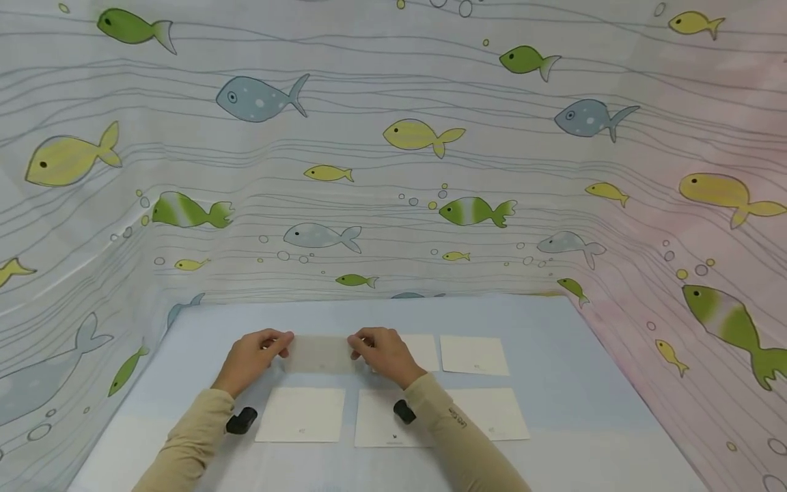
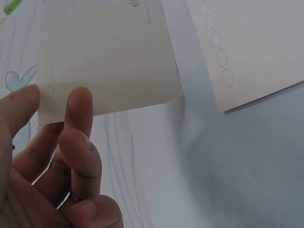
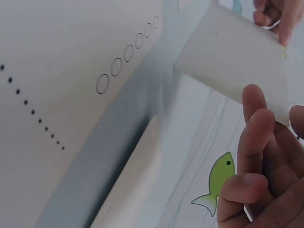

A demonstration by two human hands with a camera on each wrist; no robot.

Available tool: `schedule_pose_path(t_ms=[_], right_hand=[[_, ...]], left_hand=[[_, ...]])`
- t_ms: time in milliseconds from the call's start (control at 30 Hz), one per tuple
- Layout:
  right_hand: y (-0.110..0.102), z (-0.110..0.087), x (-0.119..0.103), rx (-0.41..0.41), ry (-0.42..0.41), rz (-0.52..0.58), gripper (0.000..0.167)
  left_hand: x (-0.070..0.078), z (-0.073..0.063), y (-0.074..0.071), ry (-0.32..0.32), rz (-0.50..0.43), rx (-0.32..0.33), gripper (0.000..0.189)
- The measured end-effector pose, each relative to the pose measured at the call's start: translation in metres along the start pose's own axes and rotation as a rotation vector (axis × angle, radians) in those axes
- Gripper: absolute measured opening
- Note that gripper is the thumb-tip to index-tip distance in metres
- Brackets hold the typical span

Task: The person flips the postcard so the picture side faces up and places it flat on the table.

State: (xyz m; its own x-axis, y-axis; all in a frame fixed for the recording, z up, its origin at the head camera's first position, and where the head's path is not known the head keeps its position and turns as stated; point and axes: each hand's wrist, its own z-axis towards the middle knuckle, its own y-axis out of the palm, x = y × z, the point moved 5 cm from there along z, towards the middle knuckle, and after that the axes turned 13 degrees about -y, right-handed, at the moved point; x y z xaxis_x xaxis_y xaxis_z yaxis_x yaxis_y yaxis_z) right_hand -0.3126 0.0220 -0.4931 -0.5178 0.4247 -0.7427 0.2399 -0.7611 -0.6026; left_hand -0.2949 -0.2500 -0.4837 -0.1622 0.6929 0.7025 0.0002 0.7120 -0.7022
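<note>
A pale, thin postcard (image 1: 320,354) is held up over the far left part of the table. My left hand (image 1: 255,352) pinches its left end, and my right hand (image 1: 384,348) pinches the right end. In the left wrist view the postcard (image 2: 114,57) has faint printed circles along one edge, near the left thumb and fingertips. From the right wrist, the same postcard (image 3: 232,57) appears tilted, its corner between the right thumb and fingers. Another white postcard (image 1: 424,352) lies just right of my right hand, partly hidden behind it.
More white postcards lie flat in two rows: one at the far right (image 1: 473,355), then a near left one (image 1: 300,415), a near middle one (image 1: 378,427) and a near right one (image 1: 501,413). My right forearm covers parts of the near row. A fish-patterned curtain (image 1: 381,205) surrounds the pale blue table (image 1: 590,437).
</note>
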Motion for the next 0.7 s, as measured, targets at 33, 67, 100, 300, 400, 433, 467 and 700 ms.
schedule_pose_path(t_ms=[33, 67, 100, 300, 400, 433, 467, 700], right_hand=[[0.000, 0.000, -0.001, -0.003, -0.005, -0.006, 0.037], [-0.001, 0.000, -0.002, -0.005, -0.009, -0.010, 0.038], [-0.001, 0.001, -0.004, -0.008, -0.014, -0.012, 0.039], [-0.001, -0.001, -0.012, -0.044, -0.037, -0.026, 0.032], [0.000, -0.003, -0.014, -0.055, -0.040, -0.063, 0.026], [0.001, -0.004, -0.015, -0.063, -0.037, -0.077, 0.025], [0.001, -0.005, -0.015, -0.071, -0.033, -0.086, 0.024], [0.018, -0.013, -0.008, -0.154, 0.004, -0.158, 0.018]], left_hand=[[0.001, -0.001, -0.002, 0.007, -0.001, 0.003, 0.052], [0.001, -0.002, -0.003, 0.014, -0.002, 0.002, 0.050], [0.001, -0.002, -0.005, 0.023, -0.005, 0.000, 0.050], [0.000, -0.008, -0.012, 0.069, 0.004, -0.015, 0.047], [-0.004, -0.008, -0.012, 0.061, 0.030, -0.024, 0.047], [-0.005, -0.008, -0.011, 0.057, 0.044, -0.030, 0.048], [-0.006, -0.009, -0.010, 0.057, 0.058, -0.038, 0.046], [-0.015, -0.015, 0.003, 0.071, 0.167, -0.086, 0.036]])
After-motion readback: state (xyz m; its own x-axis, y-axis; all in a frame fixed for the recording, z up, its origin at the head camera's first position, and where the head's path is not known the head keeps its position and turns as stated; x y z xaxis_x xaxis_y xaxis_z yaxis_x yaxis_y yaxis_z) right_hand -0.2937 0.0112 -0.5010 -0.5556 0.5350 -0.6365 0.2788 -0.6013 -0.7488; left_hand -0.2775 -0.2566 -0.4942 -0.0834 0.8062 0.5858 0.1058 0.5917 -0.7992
